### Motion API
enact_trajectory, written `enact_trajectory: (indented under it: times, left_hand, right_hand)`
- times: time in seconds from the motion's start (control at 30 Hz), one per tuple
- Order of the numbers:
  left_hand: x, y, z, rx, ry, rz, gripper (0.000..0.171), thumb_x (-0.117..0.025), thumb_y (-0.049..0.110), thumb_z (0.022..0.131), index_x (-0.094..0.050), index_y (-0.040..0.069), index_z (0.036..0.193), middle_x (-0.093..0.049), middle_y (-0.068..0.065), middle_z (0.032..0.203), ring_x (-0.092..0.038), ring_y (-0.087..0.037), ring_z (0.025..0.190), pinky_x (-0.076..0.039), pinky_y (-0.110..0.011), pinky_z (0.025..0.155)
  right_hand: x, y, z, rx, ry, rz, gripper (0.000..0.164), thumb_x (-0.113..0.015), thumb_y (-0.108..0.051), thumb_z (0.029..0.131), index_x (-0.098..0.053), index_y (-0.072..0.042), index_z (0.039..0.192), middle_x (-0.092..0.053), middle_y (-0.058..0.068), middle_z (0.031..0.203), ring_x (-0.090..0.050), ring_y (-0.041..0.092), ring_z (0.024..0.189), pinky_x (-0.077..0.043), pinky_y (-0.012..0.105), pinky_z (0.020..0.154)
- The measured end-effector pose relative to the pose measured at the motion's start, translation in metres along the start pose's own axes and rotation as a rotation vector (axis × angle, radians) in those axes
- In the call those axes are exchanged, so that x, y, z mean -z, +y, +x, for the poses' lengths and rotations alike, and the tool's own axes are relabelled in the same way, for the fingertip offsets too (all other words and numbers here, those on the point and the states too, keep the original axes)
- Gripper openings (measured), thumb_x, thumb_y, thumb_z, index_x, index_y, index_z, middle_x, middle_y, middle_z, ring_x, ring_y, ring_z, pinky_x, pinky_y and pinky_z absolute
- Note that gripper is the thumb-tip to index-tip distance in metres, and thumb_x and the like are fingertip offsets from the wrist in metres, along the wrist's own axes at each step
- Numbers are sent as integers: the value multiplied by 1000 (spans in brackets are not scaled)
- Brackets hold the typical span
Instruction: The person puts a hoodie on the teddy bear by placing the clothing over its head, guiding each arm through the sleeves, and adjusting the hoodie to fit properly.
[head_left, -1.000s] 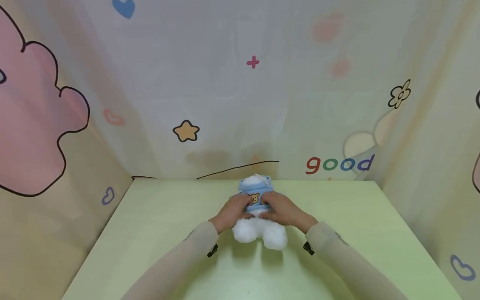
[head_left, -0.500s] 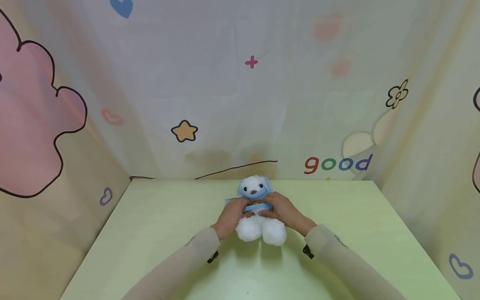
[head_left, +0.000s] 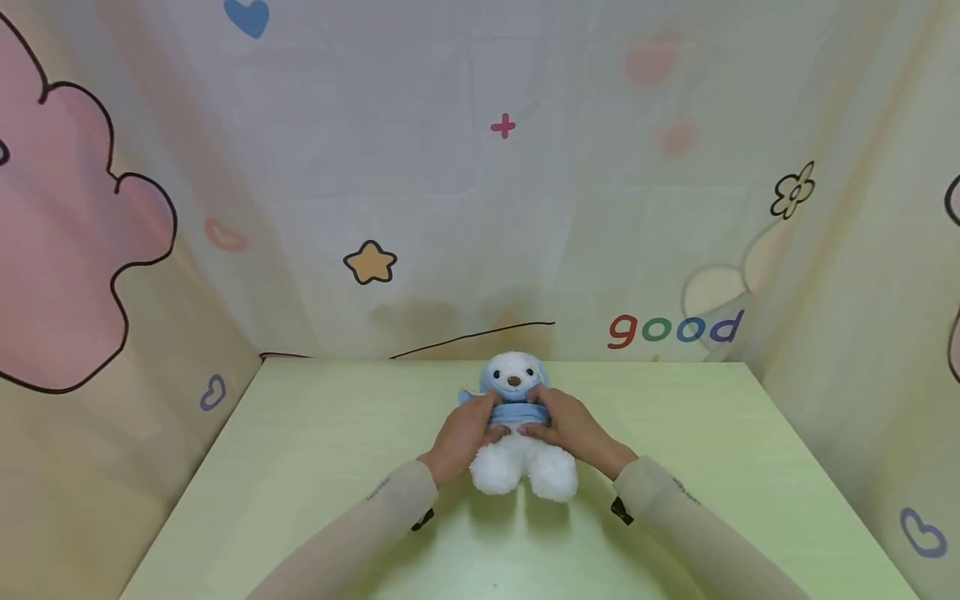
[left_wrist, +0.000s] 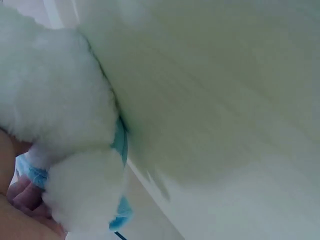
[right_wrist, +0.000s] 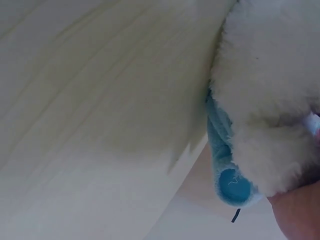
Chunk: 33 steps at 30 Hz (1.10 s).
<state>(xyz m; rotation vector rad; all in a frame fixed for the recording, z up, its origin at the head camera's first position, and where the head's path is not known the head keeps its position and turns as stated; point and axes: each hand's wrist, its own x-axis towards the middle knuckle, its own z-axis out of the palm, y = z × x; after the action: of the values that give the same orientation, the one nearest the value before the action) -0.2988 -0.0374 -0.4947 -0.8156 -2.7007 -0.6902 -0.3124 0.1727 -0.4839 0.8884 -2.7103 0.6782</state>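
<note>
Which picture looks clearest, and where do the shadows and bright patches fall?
Head view: clearest, the lettering crisp, soft shadows below the toy, a pale sheen on the near part of the table; left wrist view: dimmer, fur hazy, a broad shadow on the table; right wrist view: also dim and soft, table shadowed beside the toy.

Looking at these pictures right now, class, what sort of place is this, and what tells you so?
Probably a small, screened-off tabletop booth: cartoon-printed backdrop on three sides, a pale green tabletop, and the left hand and right hand holding a white plush toy.
</note>
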Motion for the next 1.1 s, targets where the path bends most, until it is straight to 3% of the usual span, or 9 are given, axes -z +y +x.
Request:
enact_trajectory:
  times: [0.13,0.37,0.6,0.67,0.8,0.9,1.0,1.1]
  left_hand:
    - [2,-2,2,10,-39,-19,31,-57,34,91,-58,13,114,-64,-1,105,-60,-14,97,-48,-32,85]
    - [5,-2,7,-39,-41,144,25,-60,38,89,-67,17,99,-61,6,95,-55,-12,91,-40,-32,84]
    - [1,-3,6,-58,-27,132,20,-62,38,87,-58,19,81,-58,9,83,-54,-9,84,-40,-31,84]
    - [0,-2,3,-54,2,122,19,-63,37,87,-56,20,83,-60,9,84,-55,-8,82,-43,-28,80]
    - [0,1,-2,-68,93,172,18,-67,33,85,-54,21,84,-58,9,80,-54,-7,72,-44,-22,56]
    - [-2,1,-5,-141,142,278,23,-68,30,84,-48,21,76,-49,8,72,-48,-7,64,-37,-20,49]
    - [-4,0,-7,-195,162,319,25,-68,27,83,-46,21,72,-44,8,70,-44,-6,63,-34,-18,48]
    - [-4,-2,-9,-163,133,225,18,-63,29,87,-49,22,77,-47,8,77,-46,-5,69,-39,-20,53]
  right_hand:
    - [-1,1,-1,-57,-16,32,41,-69,-38,81,-59,-12,110,-65,4,104,-59,18,93,-49,35,80]
    - [-3,4,2,50,34,-71,29,-71,-39,79,-66,-14,92,-58,-4,89,-48,10,80,-42,27,69]
    - [-3,5,-3,47,31,-49,26,-72,-39,78,-56,-18,77,-49,-8,76,-41,8,73,-35,22,63]
    - [-4,5,-6,44,63,-86,30,-73,-38,77,-50,-19,74,-45,-8,70,-39,7,68,-32,20,60]
    - [-6,0,-11,90,182,-236,32,-78,-33,73,-49,-18,73,-45,-9,65,-41,7,61,-35,19,53]
    - [-6,-5,-14,167,253,-356,28,-79,-26,71,-52,-19,73,-47,-8,68,-46,9,60,-37,21,48]
    - [-5,-6,-17,191,250,-396,25,-77,-26,71,-54,-18,74,-50,-6,72,-49,10,62,-39,23,46]
    - [-1,-4,-19,129,186,-324,22,-72,-34,76,-60,-17,81,-56,-6,81,-54,10,72,-46,26,54]
